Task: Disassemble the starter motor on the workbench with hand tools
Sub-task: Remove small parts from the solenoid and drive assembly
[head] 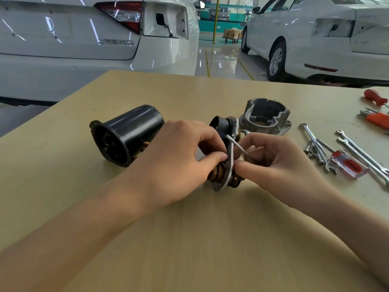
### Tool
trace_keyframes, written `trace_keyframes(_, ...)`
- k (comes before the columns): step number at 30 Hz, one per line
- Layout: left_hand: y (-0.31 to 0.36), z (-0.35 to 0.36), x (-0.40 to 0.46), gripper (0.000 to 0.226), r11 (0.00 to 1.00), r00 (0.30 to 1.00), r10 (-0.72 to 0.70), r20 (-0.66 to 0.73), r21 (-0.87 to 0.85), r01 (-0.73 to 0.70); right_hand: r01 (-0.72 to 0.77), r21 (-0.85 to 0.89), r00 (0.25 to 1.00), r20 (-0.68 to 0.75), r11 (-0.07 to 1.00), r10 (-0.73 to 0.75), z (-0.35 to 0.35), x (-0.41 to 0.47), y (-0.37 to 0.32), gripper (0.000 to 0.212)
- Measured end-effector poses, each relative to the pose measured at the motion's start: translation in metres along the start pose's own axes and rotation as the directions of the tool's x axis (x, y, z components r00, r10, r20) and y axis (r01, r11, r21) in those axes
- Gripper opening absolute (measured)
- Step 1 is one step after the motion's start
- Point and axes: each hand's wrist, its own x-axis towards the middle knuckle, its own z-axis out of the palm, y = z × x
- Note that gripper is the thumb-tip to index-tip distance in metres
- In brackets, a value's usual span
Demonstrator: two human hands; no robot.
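Chrome boot lettering (116,41) unreadable | both hands hold starter plate assembly (226,165)

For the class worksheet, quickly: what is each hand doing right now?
Left hand: grips the round grey metal plate assembly.
Right hand: pinches the thin silver metal rod.
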Motion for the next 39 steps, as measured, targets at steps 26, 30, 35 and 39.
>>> trace_keyframes(26,0.0029,0.003,-0.0022,0.009,0.998,0.998,-0.053,0.04,0.04,0.051,-0.026,0.043,0.999,-0.039,0.999,0.027,-0.0036,0.0002,-0.0006,0.013)
trace_keyframes(30,0.0039,0.0024,-0.0019,0.01,0.997,0.997,-0.076,0.002,0.001,0.076,-0.051,0.034,0.998,-0.034,0.998,0.052,-0.0052,0.0004,-0.0002,0.014)
trace_keyframes(35,0.0059,0.0,-0.0014,0.014,0.989,0.994,-0.106,-0.01,-0.108,0.105,-0.089,0.038,0.996,-0.01,0.995,0.089,-0.0053,0.0007,-0.0004,0.014)
trace_keyframes(39,0.006,0.0002,-0.0032,0.019,0.996,0.997,-0.073,-0.036,-0.06,0.071,-0.048,-0.031,0.997,-0.061,0.998,0.046,-0.0072,-0.0009,-0.0026,0.011)
